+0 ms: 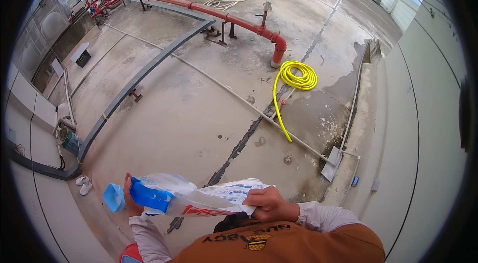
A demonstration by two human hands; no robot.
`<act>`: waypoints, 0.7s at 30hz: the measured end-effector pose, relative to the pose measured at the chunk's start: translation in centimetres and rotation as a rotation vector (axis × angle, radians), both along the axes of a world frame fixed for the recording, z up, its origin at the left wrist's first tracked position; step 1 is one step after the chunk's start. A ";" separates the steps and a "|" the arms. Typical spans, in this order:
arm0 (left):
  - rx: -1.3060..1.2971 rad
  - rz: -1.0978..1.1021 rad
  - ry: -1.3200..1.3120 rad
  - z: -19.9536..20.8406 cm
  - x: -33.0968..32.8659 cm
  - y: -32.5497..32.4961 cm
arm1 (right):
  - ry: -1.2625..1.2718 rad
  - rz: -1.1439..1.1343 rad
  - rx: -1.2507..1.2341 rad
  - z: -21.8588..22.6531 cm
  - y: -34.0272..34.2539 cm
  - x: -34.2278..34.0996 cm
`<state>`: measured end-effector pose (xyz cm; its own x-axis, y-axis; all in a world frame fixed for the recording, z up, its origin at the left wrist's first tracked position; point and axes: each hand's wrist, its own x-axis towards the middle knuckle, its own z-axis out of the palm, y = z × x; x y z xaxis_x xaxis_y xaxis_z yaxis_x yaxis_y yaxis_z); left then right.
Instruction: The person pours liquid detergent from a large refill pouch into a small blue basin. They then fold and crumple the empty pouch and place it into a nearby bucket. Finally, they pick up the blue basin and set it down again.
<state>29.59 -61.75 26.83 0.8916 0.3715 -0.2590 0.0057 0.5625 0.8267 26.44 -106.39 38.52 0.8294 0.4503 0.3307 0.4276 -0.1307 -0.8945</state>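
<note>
A white, clear and blue plastic bag with red and blue print stretches between my two hands in front of my body. My right hand is closed on the bag's right edge, its fingers curled in a fist. At the other end, my left hand holds the bag beside its bright blue part; most of those fingers are hidden behind the plastic. Just left of that hand is a light blue plastic container. The bag's contents, if any, cannot be made out.
A coiled yellow hose lies ahead on the concrete floor. A red pipe, a grey metal rail and a thin pale pipe cross the floor. White shoes stand at left, and a grey wall runs along the right.
</note>
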 end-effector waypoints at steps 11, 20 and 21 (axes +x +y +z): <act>-0.271 0.496 -0.037 0.3 -3.3 4.1 | 0.024 0.522 0.118 0.7 13.2 16.5; -0.385 0.513 -0.134 -7.0 -10.3 8.1 | 0.118 0.945 -0.019 1.5 25.5 23.9; -0.391 0.576 -0.110 -7.0 -10.8 8.3 | 0.097 0.983 -0.049 2.0 27.3 24.4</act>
<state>18.78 -53.44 19.80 0.6100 0.6901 -0.3895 -0.4541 0.7073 0.5419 50.86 -79.11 40.52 0.1013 0.9645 0.2437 0.2906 0.2056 -0.9345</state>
